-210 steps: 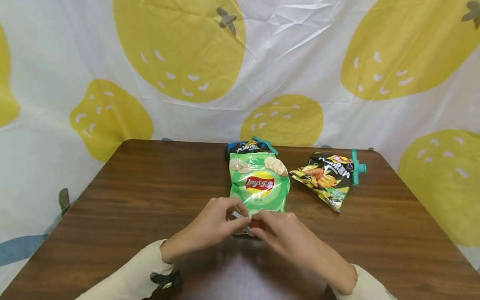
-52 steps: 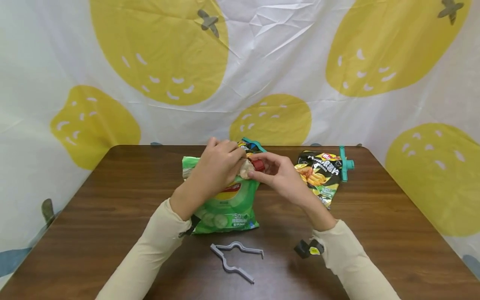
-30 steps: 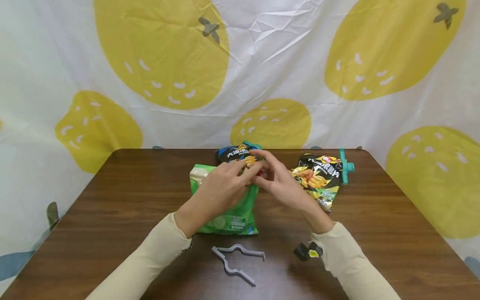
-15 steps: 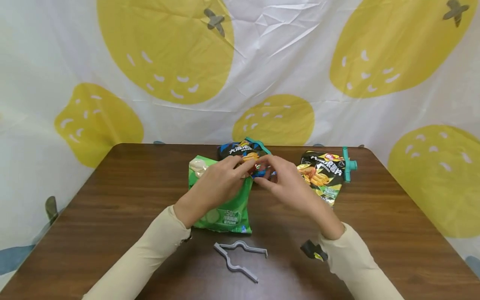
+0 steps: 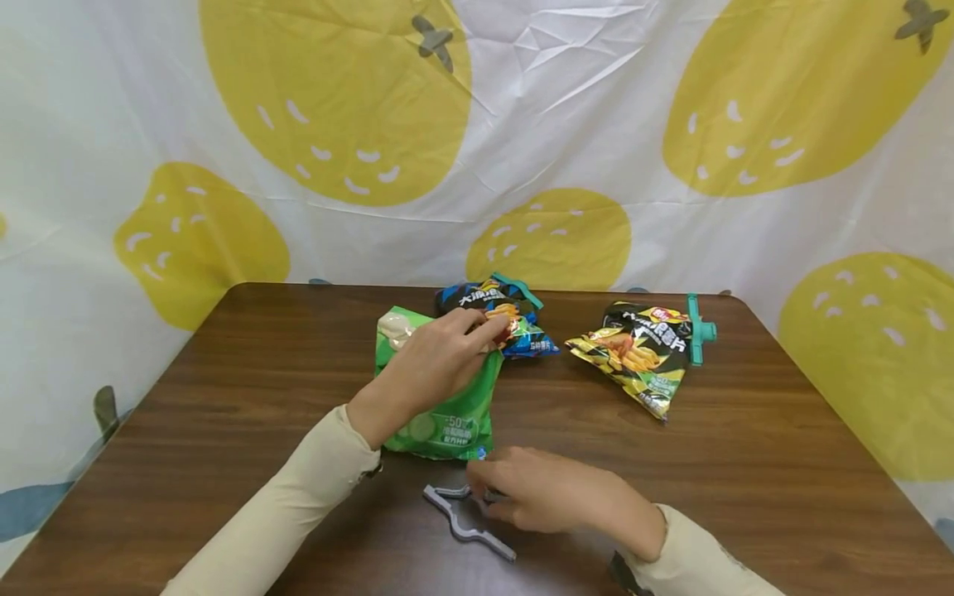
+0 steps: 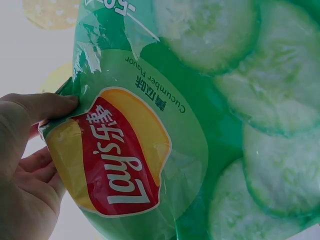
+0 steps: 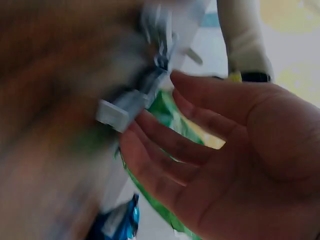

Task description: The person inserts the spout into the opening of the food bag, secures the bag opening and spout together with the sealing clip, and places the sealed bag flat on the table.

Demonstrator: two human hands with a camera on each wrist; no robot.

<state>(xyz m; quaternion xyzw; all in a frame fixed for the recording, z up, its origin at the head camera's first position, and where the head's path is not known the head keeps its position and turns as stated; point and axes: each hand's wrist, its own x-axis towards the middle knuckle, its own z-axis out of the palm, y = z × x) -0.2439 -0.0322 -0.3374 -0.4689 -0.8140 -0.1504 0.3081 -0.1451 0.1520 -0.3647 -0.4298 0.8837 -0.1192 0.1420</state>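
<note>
My left hand (image 5: 436,360) pinches the gathered top of a green Lay's chip bag (image 5: 455,422), which stands tilted on the table. In the left wrist view the thumb (image 6: 62,104) presses on the bag's folded edge, with fingers behind it. A grey bag clip (image 5: 451,516) lies spread apart on the table in front of the bag. My right hand (image 5: 547,492) is over the clip's upper arm and partly hides it. In the right wrist view its thumb and fingers stand apart, fingertips right at the clip (image 7: 122,107).
A blue-and-black chip bag (image 5: 471,295) with a teal clip (image 5: 522,290) lies behind the green bag. A black-and-yellow chip bag (image 5: 656,343) with another teal clip (image 5: 701,331) lies at the right on the brown table (image 5: 745,463). A lemon-print cloth (image 5: 566,240) hangs behind.
The grey clip was set down on the table, and the green bag's top was folded. Just now my right hand left the bag's top and came down to the clip; the left stayed.
</note>
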